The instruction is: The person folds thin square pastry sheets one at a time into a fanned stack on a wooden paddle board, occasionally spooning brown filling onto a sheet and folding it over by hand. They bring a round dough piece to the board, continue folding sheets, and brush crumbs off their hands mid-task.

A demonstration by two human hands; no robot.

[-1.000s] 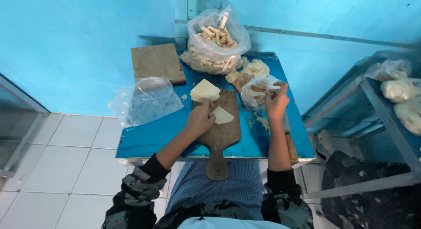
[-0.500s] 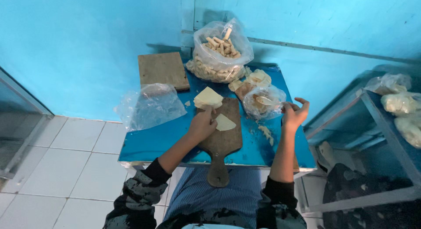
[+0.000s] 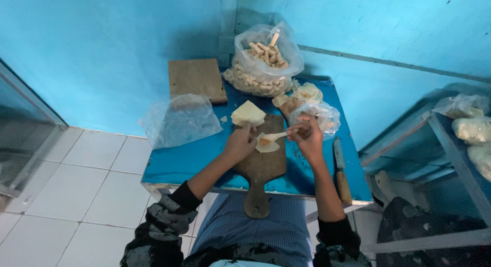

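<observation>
Spoon [image 3: 276, 136], perhaps with filling, over wrapper [image 3: 267, 144]

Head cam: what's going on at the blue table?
A person sits at a small blue table. The left hand steadies a pale wrapper sheet on a wooden paddle board. The right hand holds a small spoon whose tip puts filling onto the sheet. A stack of wrappers lies behind it, and a bag of finished rolls stands at the back.
</observation>
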